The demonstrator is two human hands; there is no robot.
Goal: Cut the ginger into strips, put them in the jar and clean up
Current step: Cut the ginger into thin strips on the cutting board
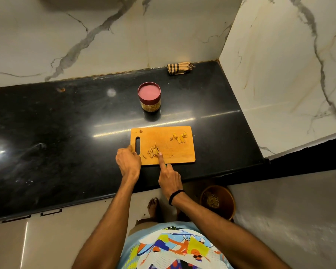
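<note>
Black wristband (176,197); pale blue shirt (173,247), bright abstract print

Ginger strips (153,151) lie heaped near the board's (175,152) near-left corner, more pieces (179,137) far-right. The red-lidded jar (149,97) stands closed beyond.

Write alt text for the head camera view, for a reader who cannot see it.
A person's left hand grips the left edge of a wooden cutting board while the right hand touches a pile of ginger strips with its index finger. More ginger pieces lie at the board's far right corner; a lidded jar stands behind on the black counter.
</note>
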